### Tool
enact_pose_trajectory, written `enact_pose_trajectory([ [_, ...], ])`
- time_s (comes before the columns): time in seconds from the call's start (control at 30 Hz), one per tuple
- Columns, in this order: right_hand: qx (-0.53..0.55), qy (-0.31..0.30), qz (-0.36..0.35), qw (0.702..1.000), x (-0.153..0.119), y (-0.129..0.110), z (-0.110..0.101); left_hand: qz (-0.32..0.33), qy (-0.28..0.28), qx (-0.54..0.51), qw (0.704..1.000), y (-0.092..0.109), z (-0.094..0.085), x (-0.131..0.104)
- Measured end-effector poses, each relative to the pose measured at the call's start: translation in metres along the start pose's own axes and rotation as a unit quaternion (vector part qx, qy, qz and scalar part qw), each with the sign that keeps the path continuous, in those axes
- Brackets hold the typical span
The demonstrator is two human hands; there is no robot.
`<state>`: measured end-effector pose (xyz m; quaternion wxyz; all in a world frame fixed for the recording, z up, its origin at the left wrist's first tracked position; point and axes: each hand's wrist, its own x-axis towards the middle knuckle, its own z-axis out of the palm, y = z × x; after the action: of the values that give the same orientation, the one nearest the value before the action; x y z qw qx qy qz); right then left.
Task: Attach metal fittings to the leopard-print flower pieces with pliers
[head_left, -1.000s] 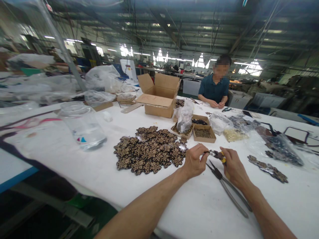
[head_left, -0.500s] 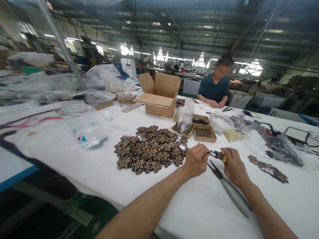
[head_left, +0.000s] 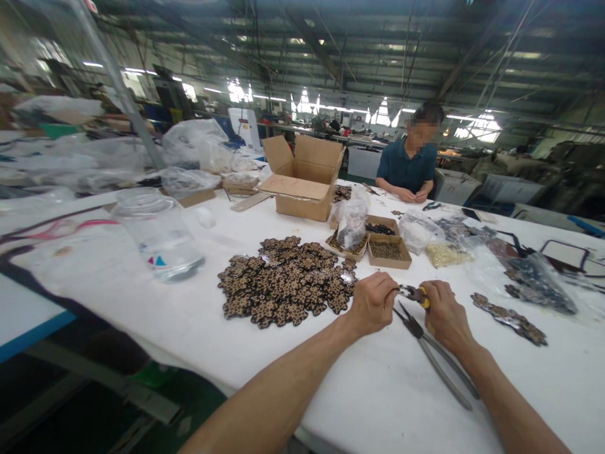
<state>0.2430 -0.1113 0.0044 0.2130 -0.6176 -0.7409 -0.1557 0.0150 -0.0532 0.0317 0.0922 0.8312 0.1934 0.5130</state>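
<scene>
My right hand [head_left: 443,313] is closed round small pliers with yellow handles [head_left: 418,296], whose jaws point left. At the tip of those jaws, my left hand [head_left: 375,302] is pinched on something too small to make out. Beneath and between the hands, long-handled grey pliers [head_left: 432,350] lie on the white table [head_left: 227,359]. Left of my left hand is a pile of leopard-print pieces with dark edges [head_left: 283,284]. Just beyond the hands are small cardboard trays of tiny parts [head_left: 390,252].
An open cardboard box [head_left: 302,200] stands behind the pile, a clear plastic jar [head_left: 163,243] at the left. Plastic bags [head_left: 539,284] and a row of leopard-print pieces [head_left: 509,318] lie at the right. Across the table sits a person [head_left: 407,164].
</scene>
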Motion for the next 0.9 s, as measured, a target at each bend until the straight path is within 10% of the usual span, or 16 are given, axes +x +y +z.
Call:
enact_pose_trajectory([
  [0.9, -0.017, 0.034, 0.009, 0.999, -0.0024, -0.0011, 0.0071, 0.009, -0.005, -0.003, 1.0, -0.0009, 0.0029, -0.0009],
])
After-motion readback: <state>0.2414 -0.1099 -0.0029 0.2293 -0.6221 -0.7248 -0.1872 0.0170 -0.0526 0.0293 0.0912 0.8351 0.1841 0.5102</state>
